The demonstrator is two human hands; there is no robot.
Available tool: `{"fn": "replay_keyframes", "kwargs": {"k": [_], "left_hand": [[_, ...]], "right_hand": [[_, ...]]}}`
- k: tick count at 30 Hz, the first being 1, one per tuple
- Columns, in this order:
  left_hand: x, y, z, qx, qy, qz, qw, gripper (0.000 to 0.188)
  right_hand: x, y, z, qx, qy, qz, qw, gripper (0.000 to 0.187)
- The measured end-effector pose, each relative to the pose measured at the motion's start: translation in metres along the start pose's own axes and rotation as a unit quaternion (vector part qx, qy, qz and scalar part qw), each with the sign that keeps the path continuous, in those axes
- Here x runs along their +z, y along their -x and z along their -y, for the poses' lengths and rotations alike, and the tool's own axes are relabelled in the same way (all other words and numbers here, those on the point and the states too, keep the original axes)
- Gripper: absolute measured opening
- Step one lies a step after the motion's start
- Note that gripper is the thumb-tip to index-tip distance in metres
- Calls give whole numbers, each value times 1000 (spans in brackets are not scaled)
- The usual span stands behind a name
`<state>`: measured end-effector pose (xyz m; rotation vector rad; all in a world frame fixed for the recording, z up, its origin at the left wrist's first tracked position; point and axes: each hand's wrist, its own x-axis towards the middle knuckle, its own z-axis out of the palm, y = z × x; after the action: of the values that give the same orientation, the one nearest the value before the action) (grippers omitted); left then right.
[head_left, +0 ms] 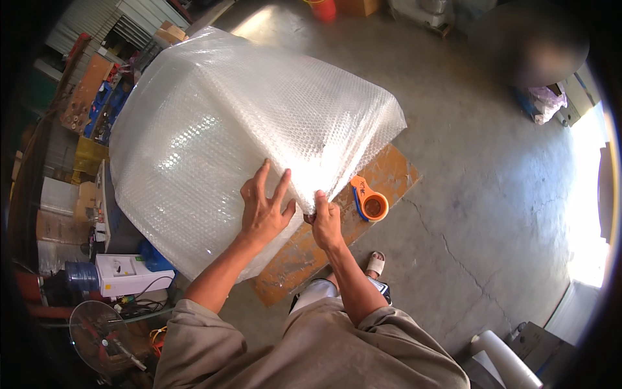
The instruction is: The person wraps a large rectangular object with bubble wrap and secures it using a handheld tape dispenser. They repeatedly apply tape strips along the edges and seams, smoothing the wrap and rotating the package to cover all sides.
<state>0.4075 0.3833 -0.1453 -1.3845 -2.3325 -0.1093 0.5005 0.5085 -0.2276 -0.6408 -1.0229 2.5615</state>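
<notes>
Bubble wrap (pixel 304 97) front and centre, draped over a large boxy shape, on a scuffed brown board (pixel 291 259). Can't make out the contents.

Right grip (pixel 327 228): pinched on the near corner of the wrap, thumb on top. Left grip (pixel 262 212): fingers spread wide over the wrap by the fold, nothing grasped; can't tell how hard pressed.

Main risk, by judgement: losing the corner. Likely cause: slick, springy film with only a small pinch of it held. Would probably spring loose and slacken the fold, with just flat fingers on the left as backup.

Next: tearing or stretching at that corner. Cause: pulling too hard, maybe across a hard edge underneath. Also popping bubbles by pressing down with the left fingertips.

Orange tape dispenser (pixel 382 207) on the board just beside the wrap, close to the edge. Could get caught by a loose flap or knocked onto the concrete floor (pixel 466 220). Reaching for it would mean freeing a hand, so possible slack.

Sandalled foot (pixel 376 262) near the board: possible bump.

Farther out, well apart: white box (pixel 133 279) and fan (pixel 97 337) at left, pale film roll (pixel 508 363) at lower right. Low risk there.
</notes>
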Motion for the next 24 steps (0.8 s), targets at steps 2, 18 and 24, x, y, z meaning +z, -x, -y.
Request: {"fn": "replay_keyframes", "kwargs": {"k": [2,18,24], "left_hand": [[-6,-4,-3,-35,49,25,998,93],[11,-29,-32,-263,44,-45,963,57],[16,-26,-31,-244,59,-64,966,47]], "right_hand": [[-5,-6,-17,1,7,-8,1000,53],[-9,-21,-26,-24,132,32,990,63],[-42,-22,3,-112,279,-18,954,52]]}}
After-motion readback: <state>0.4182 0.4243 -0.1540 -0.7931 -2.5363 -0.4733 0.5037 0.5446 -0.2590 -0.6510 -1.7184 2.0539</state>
